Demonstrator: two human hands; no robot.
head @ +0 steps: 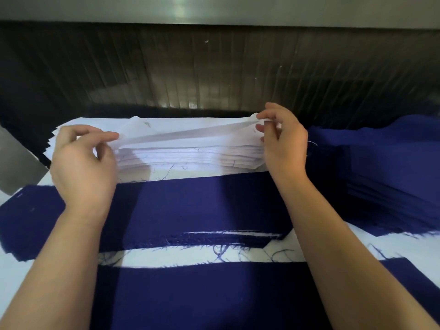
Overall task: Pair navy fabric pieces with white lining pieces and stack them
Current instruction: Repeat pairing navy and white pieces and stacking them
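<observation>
A stack of white lining pieces lies across the middle of the table. Its top white lining piece is lifted off the stack at both ends. My left hand pinches its left end between thumb and fingers. My right hand pinches its right end. In front of the stack lies a navy fabric piece spread flat, with frayed edges. Another navy piece lies nearest to me.
A tall pile of navy fabric pieces sits at the right. The white table top shows between the navy pieces, strewn with loose threads. A dark ribbed panel rises behind the stack. A grey metal part stands at the left.
</observation>
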